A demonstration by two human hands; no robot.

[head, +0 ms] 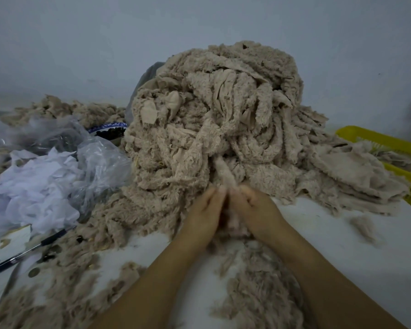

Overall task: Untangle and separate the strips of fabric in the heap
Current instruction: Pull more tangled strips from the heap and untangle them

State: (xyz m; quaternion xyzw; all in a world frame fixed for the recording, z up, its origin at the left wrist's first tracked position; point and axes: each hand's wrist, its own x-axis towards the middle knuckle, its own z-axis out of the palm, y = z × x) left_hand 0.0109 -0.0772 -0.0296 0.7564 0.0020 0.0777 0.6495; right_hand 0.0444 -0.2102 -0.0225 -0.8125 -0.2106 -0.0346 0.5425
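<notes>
A tall heap of tangled beige fleecy fabric strips fills the middle of the white table. At its near foot my left hand and my right hand meet, fingertips together, both pinching one beige strip that runs up out of the heap. The lower end of that strip is hidden between my palms and blurred. A flatter layer of separated strips lies to the right of the heap. Loose fluffy scraps lie between my forearms.
Crumpled white cloth and clear plastic bags lie at the left. A pen and small coins sit near the left front. A patterned bowl stands behind. A yellow basket is at the right edge.
</notes>
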